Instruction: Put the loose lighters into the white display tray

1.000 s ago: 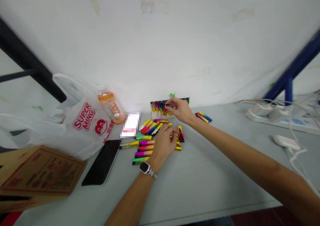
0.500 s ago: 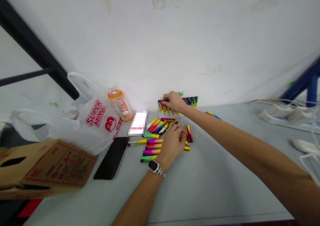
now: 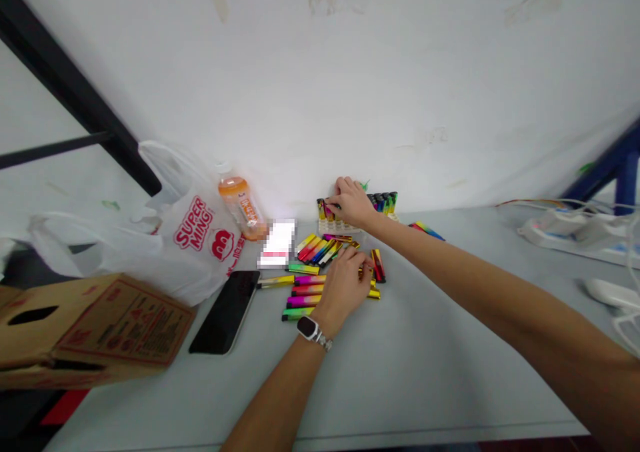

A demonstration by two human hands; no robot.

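My right hand [image 3: 354, 202] is at the back, over the left half of a pale rack [image 3: 327, 226] standing against the wall. Its fingers pinch a lighter among those upright in the rack; they largely cover it. Dark-topped lighters [image 3: 385, 202] fill slots at the rack's right end. My left hand [image 3: 346, 282], with a watch [image 3: 307, 328] on the wrist, rests over loose lighters, its fingers curled; whatever they hold is hidden. Shiny multicoloured lighters [image 3: 306, 291] lie in a row under and left of it, and more lighters [image 3: 320, 251] lie slanted behind it.
A dark phone [image 3: 225, 312], a cardboard box [image 3: 120, 332], a white plastic bag [image 3: 165, 259] and an orange drink bottle [image 3: 243, 209] stand or lie on the left. A blurred-out white rectangle [image 3: 278, 242] lies near the bottle. At right are a power strip [image 3: 575, 229] and cables.
My right hand's fingers have lifted and spread slightly at the rack, with the thumb still low by the lighters. My left hand has stayed in place. The view has shifted slightly.
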